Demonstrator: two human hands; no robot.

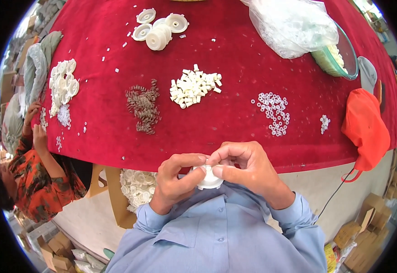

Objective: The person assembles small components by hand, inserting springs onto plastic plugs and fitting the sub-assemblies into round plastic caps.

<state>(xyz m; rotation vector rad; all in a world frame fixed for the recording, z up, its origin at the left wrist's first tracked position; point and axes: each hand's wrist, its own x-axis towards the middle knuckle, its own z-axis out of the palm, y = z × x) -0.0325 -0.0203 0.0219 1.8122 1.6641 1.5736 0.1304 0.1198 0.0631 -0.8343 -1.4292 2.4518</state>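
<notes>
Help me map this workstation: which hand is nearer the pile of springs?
Left. The left hand is on the near side of the pile of springs, slightly to its right; the right hand is farther to the right.

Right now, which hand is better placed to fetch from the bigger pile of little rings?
Probably the right hand: the bigger ring pile lies on its side; the left hand is farther. Both are at the white part.

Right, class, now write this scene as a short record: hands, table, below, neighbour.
Left hand: holds white round part
Right hand: fingertips at that part
Red-covered table: springs, cream pegs, pale rings in separate heaps
Below: cardboard box containing white discs
Neighbour: person in orange patterned top, at table's left
</notes>
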